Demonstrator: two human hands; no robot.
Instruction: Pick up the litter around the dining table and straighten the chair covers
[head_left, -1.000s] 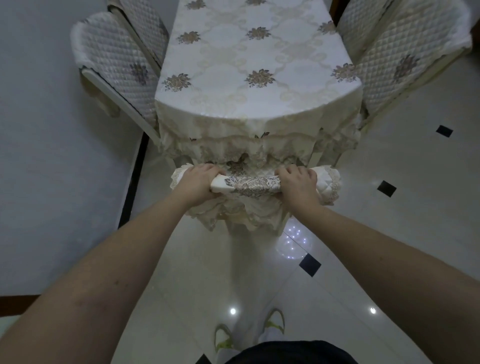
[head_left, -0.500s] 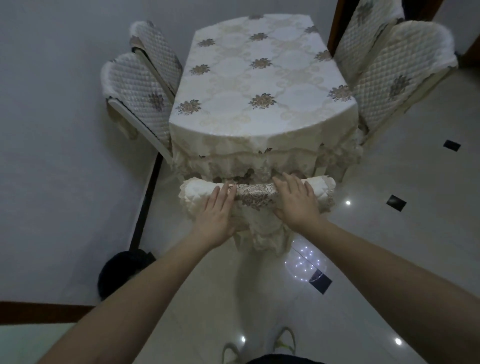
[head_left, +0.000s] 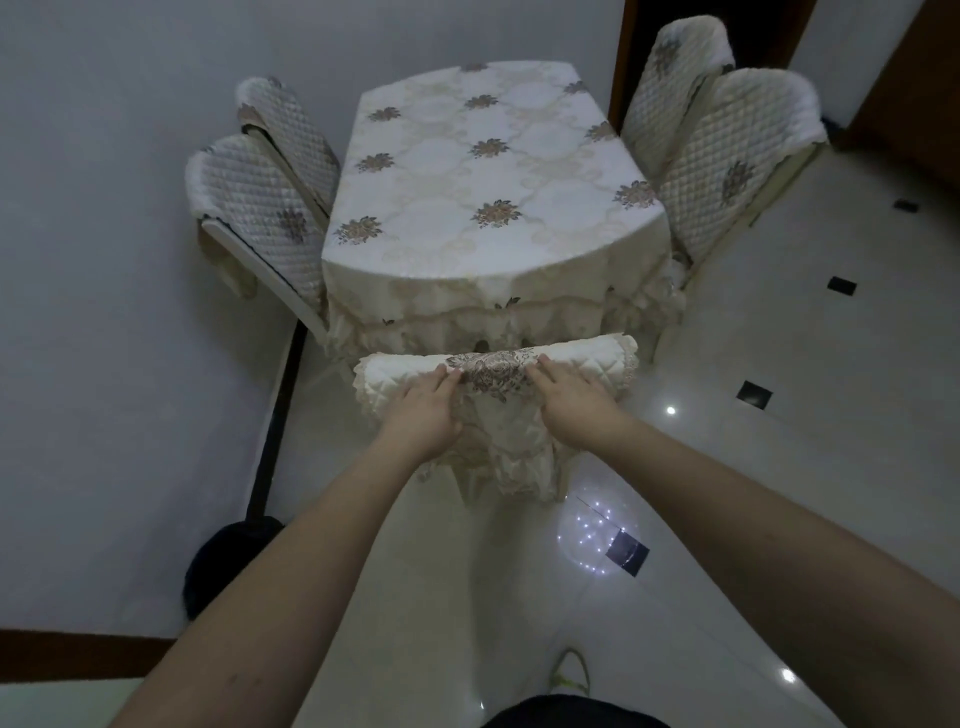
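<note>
A cream quilted chair cover (head_left: 597, 358) with a brown flower patch drapes over the back of the chair nearest me, at the table's near end. My left hand (head_left: 423, 410) lies flat on the cover's back face, fingers straight and pointing up toward the top edge. My right hand (head_left: 574, 397) lies flat beside it, on the other side of the flower patch. The dining table (head_left: 483, 176) stands beyond under a cream flowered cloth. No litter shows on the floor in this view.
Two covered chairs (head_left: 260, 208) stand at the table's left against the grey wall, two more (head_left: 727, 156) at its right. A dark round object (head_left: 223, 561) sits on the floor by the wall at the left. Glossy tiled floor (head_left: 779, 415) spreads to the right.
Both hands went from gripping the cover's top edge to lying flat on its back face. My view has pulled back and risen, showing more of the table and floor.
</note>
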